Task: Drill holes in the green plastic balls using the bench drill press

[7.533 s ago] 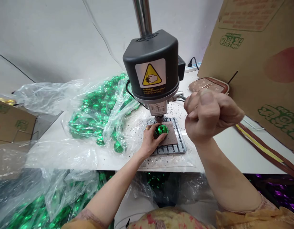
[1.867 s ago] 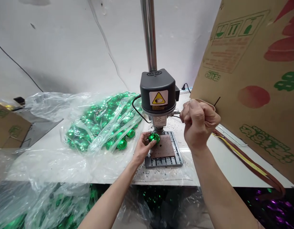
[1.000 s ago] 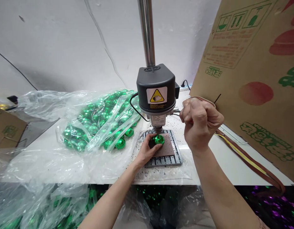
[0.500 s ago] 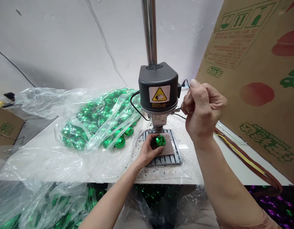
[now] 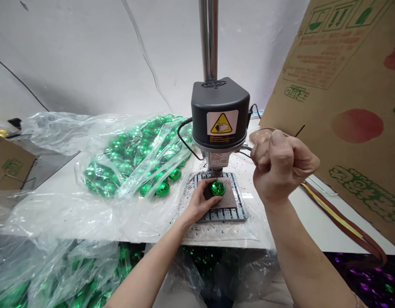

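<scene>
A black bench drill press point(image 5: 220, 113) with a yellow warning label stands on the table, its chuck low over a shiny green ball point(image 5: 218, 188). Thumb and fingers of my left hand point(image 5: 202, 199) curl around the ball's left side and hold it on a brown pad point(image 5: 228, 197) above the slotted metal base point(image 5: 242, 209). The drill tip appears to meet the top of the ball. Off to the press's right, my right hand point(image 5: 282, 164) is closed in a fist around the feed lever, most of which the fingers hide.
Left of the press, a clear plastic bag point(image 5: 130, 162) spills several green balls onto the table point(image 5: 56, 182). A large cardboard box point(image 5: 345, 98) leans at the right, beside a brown and yellow strap point(image 5: 338, 218). Dark shavings surround the base. More green and purple balls lie below the table edge.
My right hand has come down and slightly right, with the lever. My left hand stays on the green ball. The whole view has shifted a little.
</scene>
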The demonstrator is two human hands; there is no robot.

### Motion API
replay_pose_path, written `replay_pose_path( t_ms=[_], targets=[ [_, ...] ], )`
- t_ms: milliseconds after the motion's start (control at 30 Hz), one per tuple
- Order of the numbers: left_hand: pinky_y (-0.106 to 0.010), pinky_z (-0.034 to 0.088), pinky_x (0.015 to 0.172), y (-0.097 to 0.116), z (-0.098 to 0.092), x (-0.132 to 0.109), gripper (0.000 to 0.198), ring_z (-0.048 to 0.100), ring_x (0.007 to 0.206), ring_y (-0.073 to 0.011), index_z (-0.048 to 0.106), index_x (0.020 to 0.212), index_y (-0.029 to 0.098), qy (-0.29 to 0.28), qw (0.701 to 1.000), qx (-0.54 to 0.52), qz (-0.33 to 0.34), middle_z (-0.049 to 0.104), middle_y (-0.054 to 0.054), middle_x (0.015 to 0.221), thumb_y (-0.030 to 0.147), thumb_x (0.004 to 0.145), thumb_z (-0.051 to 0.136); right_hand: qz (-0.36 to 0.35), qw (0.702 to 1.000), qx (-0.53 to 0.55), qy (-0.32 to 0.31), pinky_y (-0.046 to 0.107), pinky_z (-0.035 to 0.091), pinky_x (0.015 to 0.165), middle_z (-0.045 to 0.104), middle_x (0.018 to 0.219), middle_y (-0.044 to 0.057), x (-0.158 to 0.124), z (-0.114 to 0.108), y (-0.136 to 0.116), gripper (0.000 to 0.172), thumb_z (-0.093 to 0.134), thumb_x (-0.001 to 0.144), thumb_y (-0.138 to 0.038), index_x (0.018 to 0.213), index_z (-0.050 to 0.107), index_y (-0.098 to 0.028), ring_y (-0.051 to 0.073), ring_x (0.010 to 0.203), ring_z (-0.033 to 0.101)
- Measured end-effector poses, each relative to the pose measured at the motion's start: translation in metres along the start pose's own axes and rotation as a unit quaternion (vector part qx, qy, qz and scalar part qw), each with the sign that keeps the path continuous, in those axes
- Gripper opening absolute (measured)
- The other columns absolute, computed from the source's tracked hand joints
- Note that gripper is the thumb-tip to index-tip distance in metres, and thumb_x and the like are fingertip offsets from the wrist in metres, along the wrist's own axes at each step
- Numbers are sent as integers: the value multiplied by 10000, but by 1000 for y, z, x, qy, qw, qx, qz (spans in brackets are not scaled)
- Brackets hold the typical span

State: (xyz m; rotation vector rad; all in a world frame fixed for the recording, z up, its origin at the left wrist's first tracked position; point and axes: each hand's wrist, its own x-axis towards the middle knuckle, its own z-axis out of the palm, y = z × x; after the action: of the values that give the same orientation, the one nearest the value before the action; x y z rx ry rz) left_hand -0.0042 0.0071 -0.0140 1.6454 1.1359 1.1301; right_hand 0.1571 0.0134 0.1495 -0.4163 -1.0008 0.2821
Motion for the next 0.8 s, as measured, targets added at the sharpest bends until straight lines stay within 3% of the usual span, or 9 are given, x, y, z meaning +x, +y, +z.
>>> replay_pose_path(
  t_ms=[133, 300, 800],
  targets=[
    [-416, 473, 1023, 0, 0, -1, 525, 614, 1133, -249, 561, 1251, 232, -1, 1000, 3, 4, 646, -65, 1196, 320, 792, 801, -36, 999, 24, -7, 259, 234, 394, 338, 427, -83, -3, -1, 3, 414, 605, 872, -205, 513, 401, -192, 45, 363, 318],
    [-417, 473, 1032, -1, 0, -1, 529, 611, 1150, -253, 559, 1258, 241, -4, 1000, 5, 7, 648, -65, 1203, 334, 797, 801, -73, 997, 30, -7, 244, 213, 384, 324, 429, -73, -4, -1, 5, 384, 534, 829, -86, 509, 344, -184, 40, 367, 305],
    [-429, 462, 1060, -3, 0, -1, 548, 601, 1184, -260, 548, 1278, 238, -15, 1000, -15, 7, 638, -80, 1236, 340, 802, 802, -128, 992, -1, -19, 230, 230, 407, 303, 457, -75, -16, -13, 17, 416, 548, 783, -92, 537, 219, -159, 13, 380, 268]
  ],
)
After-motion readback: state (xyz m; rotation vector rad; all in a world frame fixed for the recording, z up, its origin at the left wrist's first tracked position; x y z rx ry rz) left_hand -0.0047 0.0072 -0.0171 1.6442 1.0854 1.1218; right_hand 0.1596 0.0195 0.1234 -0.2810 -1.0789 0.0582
